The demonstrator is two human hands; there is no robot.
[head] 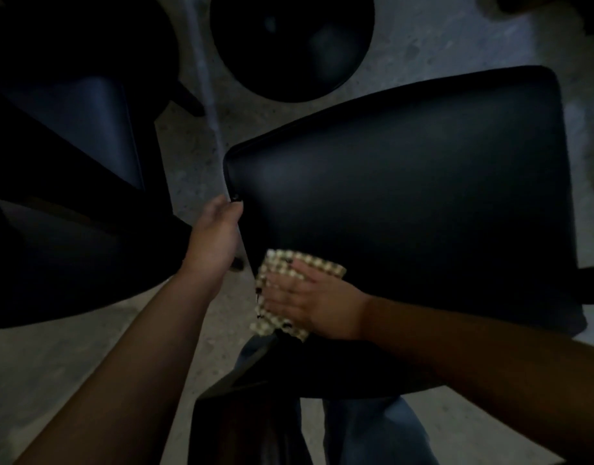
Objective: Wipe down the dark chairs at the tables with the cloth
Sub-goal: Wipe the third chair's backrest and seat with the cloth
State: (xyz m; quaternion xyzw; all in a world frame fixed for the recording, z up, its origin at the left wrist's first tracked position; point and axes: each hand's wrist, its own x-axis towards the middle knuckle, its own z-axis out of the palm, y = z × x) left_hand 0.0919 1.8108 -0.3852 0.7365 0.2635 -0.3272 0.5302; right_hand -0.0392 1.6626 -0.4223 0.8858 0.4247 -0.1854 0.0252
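A dark chair (409,196) with a broad black seat fills the right half of the head view, seen from above. My left hand (215,236) grips the seat's left edge, fingers curled over the rim. My right hand (305,300) lies flat with straight fingers on a beige checked cloth (282,263), pressing it onto the seat's near left corner. Part of the cloth hangs over the seat's edge below my fingers. The chair's back is below my right hand, mostly in shadow.
Two more dark chairs (74,209) stand close on the left. A round black stool or table base (292,45) stands at the top middle. Grey speckled floor (70,364) shows between them. My legs in blue jeans (372,431) are at the bottom.
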